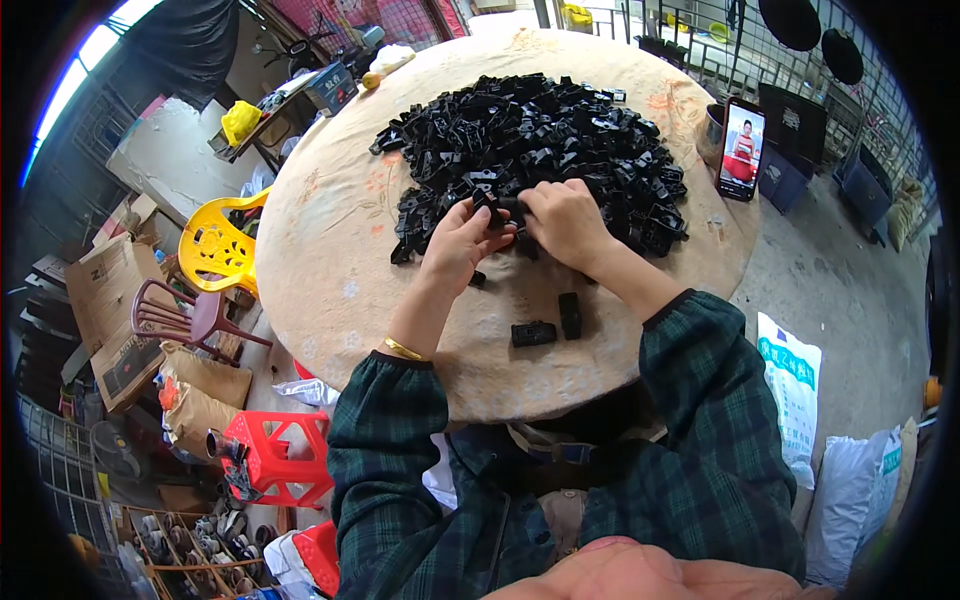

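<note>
Where both hands meet, black plastic part [492, 203] between fingers [478, 222].

Small black plastic part [497, 204], angular and glossy, pinched between fingertips of both hands just at near edge of big heap of like black parts [540, 140]. Heap spread wide across far half of round table. Two more black pieces [548, 325] lying apart, nearer the body.
</note>
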`<state>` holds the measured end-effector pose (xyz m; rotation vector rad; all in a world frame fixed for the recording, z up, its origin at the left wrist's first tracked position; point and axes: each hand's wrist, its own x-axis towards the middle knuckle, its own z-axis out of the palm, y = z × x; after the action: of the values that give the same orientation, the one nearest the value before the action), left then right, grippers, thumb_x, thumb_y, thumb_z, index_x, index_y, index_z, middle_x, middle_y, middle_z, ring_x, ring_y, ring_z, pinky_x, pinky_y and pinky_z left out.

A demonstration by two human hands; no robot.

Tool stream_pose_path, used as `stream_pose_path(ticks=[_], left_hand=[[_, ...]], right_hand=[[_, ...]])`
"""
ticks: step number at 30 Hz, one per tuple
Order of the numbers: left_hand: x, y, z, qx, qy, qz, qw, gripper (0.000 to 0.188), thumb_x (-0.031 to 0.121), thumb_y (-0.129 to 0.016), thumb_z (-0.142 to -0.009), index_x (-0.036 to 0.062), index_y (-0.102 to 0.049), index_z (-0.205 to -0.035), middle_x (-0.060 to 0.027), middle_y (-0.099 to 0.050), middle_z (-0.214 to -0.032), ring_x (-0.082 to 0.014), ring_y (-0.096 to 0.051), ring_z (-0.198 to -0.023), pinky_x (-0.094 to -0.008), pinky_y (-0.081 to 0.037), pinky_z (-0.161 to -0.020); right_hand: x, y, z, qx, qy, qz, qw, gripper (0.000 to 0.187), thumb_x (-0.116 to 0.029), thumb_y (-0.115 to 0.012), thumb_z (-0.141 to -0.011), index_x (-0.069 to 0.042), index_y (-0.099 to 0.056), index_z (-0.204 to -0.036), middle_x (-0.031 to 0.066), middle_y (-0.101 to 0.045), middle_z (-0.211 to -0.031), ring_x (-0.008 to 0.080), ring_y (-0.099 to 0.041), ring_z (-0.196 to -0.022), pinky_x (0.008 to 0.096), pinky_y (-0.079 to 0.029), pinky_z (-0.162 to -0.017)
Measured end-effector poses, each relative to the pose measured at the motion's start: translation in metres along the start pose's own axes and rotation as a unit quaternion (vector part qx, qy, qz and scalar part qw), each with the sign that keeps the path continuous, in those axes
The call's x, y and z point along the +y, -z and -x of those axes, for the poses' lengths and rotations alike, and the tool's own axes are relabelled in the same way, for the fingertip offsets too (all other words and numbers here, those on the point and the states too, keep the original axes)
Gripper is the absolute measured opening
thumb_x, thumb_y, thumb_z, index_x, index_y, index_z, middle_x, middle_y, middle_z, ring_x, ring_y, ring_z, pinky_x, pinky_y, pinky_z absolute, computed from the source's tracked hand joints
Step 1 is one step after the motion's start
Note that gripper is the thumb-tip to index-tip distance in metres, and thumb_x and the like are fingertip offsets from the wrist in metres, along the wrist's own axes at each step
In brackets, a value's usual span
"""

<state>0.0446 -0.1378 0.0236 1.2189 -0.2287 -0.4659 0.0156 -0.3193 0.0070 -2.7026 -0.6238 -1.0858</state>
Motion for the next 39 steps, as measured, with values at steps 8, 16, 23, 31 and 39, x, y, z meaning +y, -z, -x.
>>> stream_pose_path(ticks=[8, 16, 23, 31, 39], left_hand=[[-0.014, -0.003, 0.0, -0.067, -0.05, 0.076, 0.994, 0.022, 0.009, -0.047, -0.095, 0.0019, -0.048, -0.116, -0.0069, -0.056, -0.108, -0.0169, -0.058, -0.099, -0.0326, -0.052, -0.088], [-0.01, -0.01, 0.004, -0.063, -0.129, -0.058, 0.988, 0.029, 0.005, -0.053, -0.091, -0.0006, -0.048, -0.119, -0.0076, -0.058, -0.104, -0.0145, -0.059, -0.095, -0.0287, -0.051, -0.086], [-0.009, -0.009, 0.004, -0.058, -0.14, -0.096, 0.984, 0.029, 0.009, -0.051, -0.093, 0.0019, -0.048, -0.121, -0.0083, -0.056, -0.112, -0.0175, -0.058, -0.103, -0.033, -0.049, -0.092], [-0.006, -0.016, 0.01, -0.03, -0.129, -0.007, 0.991, 0.033, 0.008, -0.053, -0.092, -0.0009, -0.048, -0.123, -0.0078, -0.06, -0.102, -0.0125, -0.061, -0.089, -0.0256, -0.052, -0.082], [0.004, -0.025, 0.014, -0.009, -0.151, -0.034, 0.988, 0.033, 0.01, -0.054, -0.092, -0.0048, -0.048, -0.121, -0.0119, -0.063, -0.099, -0.0136, -0.062, -0.086, -0.0244, -0.053, -0.073]], right_hand=[[-0.017, 0.02, -0.009, 0.103, -0.028, -0.261, 0.96, 0.027, -0.005, -0.06, -0.077, -0.001, -0.061, -0.104, 0.0153, -0.062, -0.089, 0.0319, -0.061, -0.08, 0.0392, -0.05, -0.072], [-0.013, 0.023, -0.007, 0.061, -0.152, -0.418, 0.894, 0.022, -0.005, -0.065, -0.08, -0.001, -0.064, -0.102, 0.0097, -0.066, -0.087, 0.0152, -0.063, -0.075, 0.0262, -0.05, -0.066], [-0.014, 0.024, -0.01, 0.098, -0.143, -0.434, 0.884, 0.021, -0.005, -0.068, -0.076, -0.001, -0.066, -0.096, 0.0087, -0.064, -0.088, 0.0145, -0.062, -0.073, 0.0256, -0.05, -0.063], [-0.015, 0.027, -0.009, 0.094, -0.111, -0.382, 0.913, 0.022, 0.001, -0.069, -0.073, -0.002, -0.065, -0.094, 0.0068, -0.062, -0.083, 0.0137, -0.061, -0.074, 0.0252, -0.05, -0.064], [-0.026, 0.032, -0.01, 0.144, -0.093, -0.367, 0.914, 0.038, -0.001, -0.073, -0.071, -0.004, -0.06, -0.107, 0.0063, -0.061, -0.091, 0.0149, -0.06, -0.079, 0.0265, -0.05, -0.067]])
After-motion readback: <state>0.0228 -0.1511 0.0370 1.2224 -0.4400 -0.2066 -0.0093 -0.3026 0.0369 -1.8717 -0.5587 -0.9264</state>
